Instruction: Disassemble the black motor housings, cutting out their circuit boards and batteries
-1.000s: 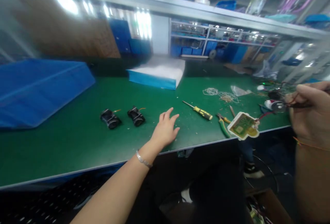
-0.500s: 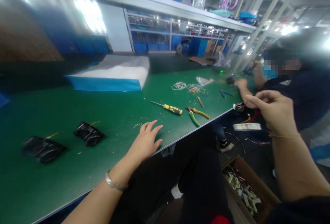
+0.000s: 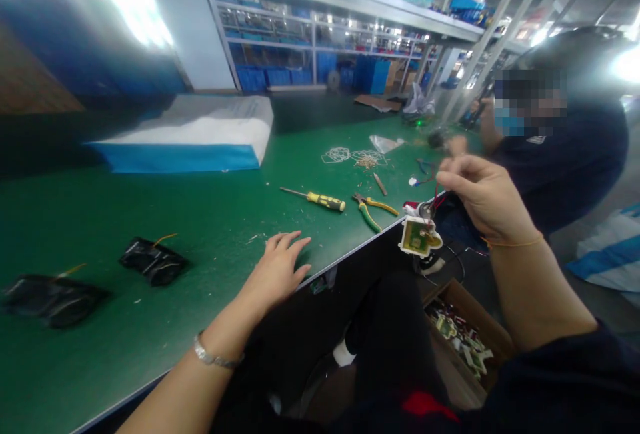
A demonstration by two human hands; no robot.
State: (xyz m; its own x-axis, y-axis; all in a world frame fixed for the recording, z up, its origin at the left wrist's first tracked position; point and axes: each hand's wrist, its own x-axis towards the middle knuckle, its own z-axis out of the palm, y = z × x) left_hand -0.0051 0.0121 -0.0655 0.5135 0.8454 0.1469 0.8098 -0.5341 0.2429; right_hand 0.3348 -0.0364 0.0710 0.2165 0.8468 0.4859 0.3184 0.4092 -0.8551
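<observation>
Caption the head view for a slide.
Left hand flat on green bench; right hand dangles circuit board by wires.

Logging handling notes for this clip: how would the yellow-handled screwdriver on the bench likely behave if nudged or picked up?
The screwdriver lies flat on the green bench, and its rounded handle suggests it may roll if nudged sideways. It looks stiff, with a thin straight shaft. It is probably light, being slimmer than the pliers beside it.

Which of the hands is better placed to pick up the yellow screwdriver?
Probably the left hand: it lies open and empty on the table near the screwdriver, while the right hand already holds wires with a dangling circuit board.
</observation>
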